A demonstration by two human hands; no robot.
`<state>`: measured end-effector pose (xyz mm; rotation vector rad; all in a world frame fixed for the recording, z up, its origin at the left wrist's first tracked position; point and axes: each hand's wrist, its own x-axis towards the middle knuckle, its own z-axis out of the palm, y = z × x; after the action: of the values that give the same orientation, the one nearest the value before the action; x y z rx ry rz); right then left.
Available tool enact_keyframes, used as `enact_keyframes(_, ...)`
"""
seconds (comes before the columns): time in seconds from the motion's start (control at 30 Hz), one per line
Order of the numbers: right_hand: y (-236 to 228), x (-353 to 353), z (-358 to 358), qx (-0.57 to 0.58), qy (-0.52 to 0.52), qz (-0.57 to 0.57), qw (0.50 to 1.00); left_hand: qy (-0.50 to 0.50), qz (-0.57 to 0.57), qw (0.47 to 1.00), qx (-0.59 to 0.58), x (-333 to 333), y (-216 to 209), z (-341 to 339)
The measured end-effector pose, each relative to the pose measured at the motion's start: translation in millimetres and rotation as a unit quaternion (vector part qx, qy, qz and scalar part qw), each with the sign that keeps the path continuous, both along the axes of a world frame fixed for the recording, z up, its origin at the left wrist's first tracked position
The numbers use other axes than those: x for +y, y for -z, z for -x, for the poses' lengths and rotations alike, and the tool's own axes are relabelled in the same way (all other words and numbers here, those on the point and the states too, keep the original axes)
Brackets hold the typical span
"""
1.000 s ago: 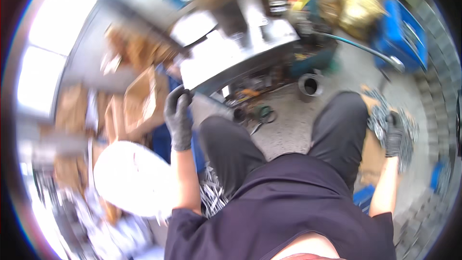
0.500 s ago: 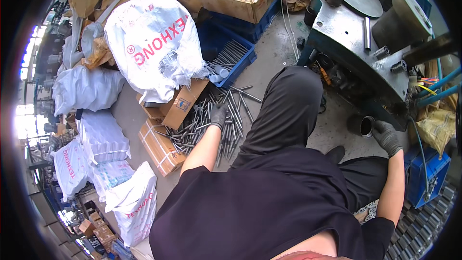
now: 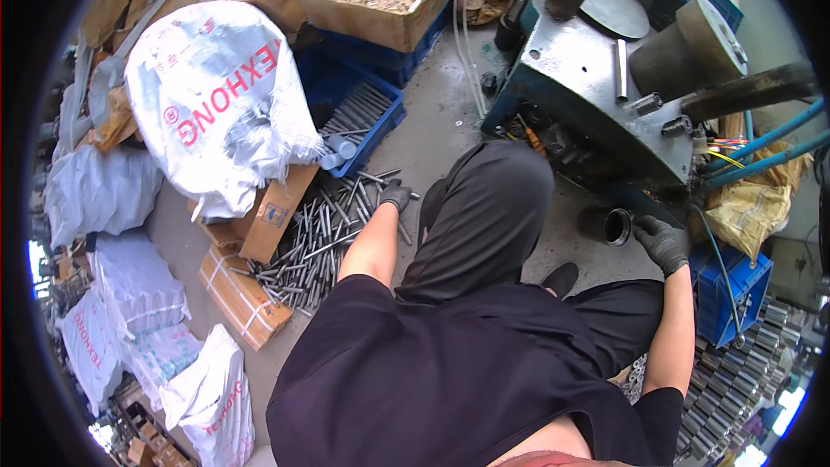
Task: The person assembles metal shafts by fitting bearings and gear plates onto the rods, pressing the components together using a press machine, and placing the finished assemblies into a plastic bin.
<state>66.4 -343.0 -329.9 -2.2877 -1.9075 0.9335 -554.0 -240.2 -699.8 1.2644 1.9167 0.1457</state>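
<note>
My left hand (image 3: 396, 195), in a dark grey glove, is closed at the right edge of a loose pile of metal rods (image 3: 322, 238). A metal rod (image 3: 415, 196) sticks out past its fingers, close to my bent knee. On the other side, my gloved right hand (image 3: 661, 244) hangs beside the rim of a dark open-topped metal cylinder (image 3: 617, 227) standing on the floor. Its fingers point toward that rim and look slightly apart; whether they touch it is unclear.
A steel machine table (image 3: 562, 56) with thick posts stands at the right. A blue crate (image 3: 380, 125) of rods, a large white sack (image 3: 220, 95) and a strapped carton (image 3: 242, 294) surround the pile. Stacked metal sleeves (image 3: 735, 380) lie behind a blue bin (image 3: 735, 294) at right.
The whole view has shifted, so the surroundings sit further left. My left hand has moved from amid the rods to the pile's right edge. My right hand stays beside the cylinder.
</note>
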Motion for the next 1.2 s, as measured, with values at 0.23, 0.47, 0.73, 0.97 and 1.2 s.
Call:
enact_keyframes(0.23,-27.9,-8.1,1.7,0.007,0.017,-0.063,0.998,0.189,0.007,0.970,0.149,11.2,33.4,2.0)
enact_keyframes(0.47,-62.6,37.7,-5.2,0.063,0.057,-0.288,0.954,-0.493,-0.016,0.767,-0.409,14.2,-122.7,-45.3)
enact_keyframes(0.73,-48.8,118.5,-13.2,-0.099,0.108,-0.504,0.851,-0.036,-0.386,0.717,-0.579,66.1,-435.7,-182.4)
enact_keyframes(0.97,-28.7,145.9,-26.9,-0.156,0.085,-0.549,0.817,0.030,-0.163,0.618,-0.769,89.2,-485.7,-345.9)
enact_keyframes(1.2,-22.7,146.0,-31.0,-0.138,0.052,-0.542,0.827,0.056,-0.022,0.788,-0.613,47.9,-421.5,-387.3)
